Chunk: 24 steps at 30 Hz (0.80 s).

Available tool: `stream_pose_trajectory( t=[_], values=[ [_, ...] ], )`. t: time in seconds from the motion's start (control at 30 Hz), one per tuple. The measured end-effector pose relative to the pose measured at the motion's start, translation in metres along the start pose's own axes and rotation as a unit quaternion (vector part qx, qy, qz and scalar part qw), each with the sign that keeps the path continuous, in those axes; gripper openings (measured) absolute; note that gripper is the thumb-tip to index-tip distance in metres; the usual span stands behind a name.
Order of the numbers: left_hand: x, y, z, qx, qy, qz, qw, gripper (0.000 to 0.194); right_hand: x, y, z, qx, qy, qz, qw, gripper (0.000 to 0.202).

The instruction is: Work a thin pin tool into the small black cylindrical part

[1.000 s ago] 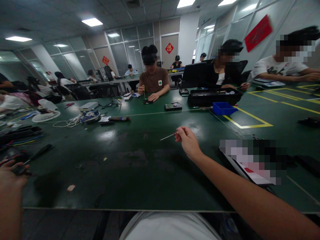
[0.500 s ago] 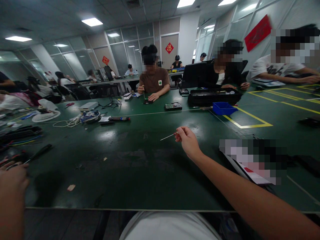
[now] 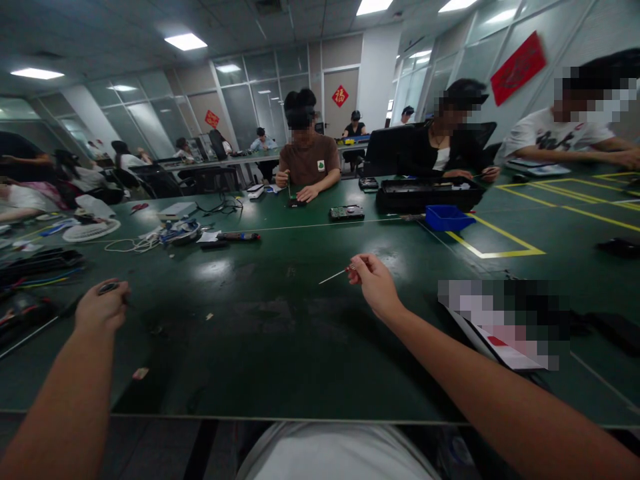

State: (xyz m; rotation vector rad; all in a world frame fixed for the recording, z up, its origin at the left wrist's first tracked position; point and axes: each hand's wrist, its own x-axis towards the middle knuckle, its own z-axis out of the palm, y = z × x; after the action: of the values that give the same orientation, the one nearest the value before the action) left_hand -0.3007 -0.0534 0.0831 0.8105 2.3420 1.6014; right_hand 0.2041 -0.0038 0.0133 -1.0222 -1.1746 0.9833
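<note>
Over the middle of the table my right hand [image 3: 373,283] pinches a slim screwdriver [image 3: 331,277] between thumb and fingers. Its thin metal shaft points left and slightly down, and the handle is mostly covered by my fingers. On the left, my left hand [image 3: 103,307] is closed around a dark object with a rounded end [image 3: 108,287]; most of it is hidden in the fist. Behind that hand lies a larger screwdriver [image 3: 31,337], its long metal shaft running to the lower left and its dark handle partly covered by the hand.
A pixelated pale item [image 3: 495,327] lies near my right forearm. Beyond are a blue tray [image 3: 447,218], a hard drive [image 3: 347,213], a black case [image 3: 427,197] and tangled cables [image 3: 175,235]. Across the table [image 3: 280,373], a person in brown [image 3: 310,163] works on a small device. Several others sit around.
My left hand has moved right and away from the table's left edge, with the dark object in it. My right hand and the slim screwdriver have stayed almost in place.
</note>
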Motion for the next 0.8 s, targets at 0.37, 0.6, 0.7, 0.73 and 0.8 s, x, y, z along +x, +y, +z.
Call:
stream_pose_trajectory(
  t=[0.37,0.6,0.7,0.73,0.8],
  values=[
    [-0.132,0.054,0.154,-0.115,-0.461,0.075,0.876,0.035,-0.004,-0.009,-0.001,-0.022,-0.032,0.0,0.999,0.034],
    [-0.218,0.065,0.196,-0.017,-0.536,0.26,0.803,0.027,-0.003,-0.014,-0.003,0.025,-0.005,-0.02,0.999,0.032],
    [-0.238,0.06,0.196,0.024,-0.48,0.311,0.82,0.024,-0.003,-0.015,-0.003,0.062,0.014,-0.011,0.998,0.031],
    [-0.242,0.058,0.195,0.024,-0.47,0.318,0.823,0.026,-0.004,-0.015,-0.003,0.065,0.013,-0.009,0.998,0.032],
    [-0.245,0.052,0.194,0.016,-0.471,0.328,0.819,0.03,-0.004,-0.015,-0.002,0.06,0.002,-0.009,0.998,0.032]
  ],
)
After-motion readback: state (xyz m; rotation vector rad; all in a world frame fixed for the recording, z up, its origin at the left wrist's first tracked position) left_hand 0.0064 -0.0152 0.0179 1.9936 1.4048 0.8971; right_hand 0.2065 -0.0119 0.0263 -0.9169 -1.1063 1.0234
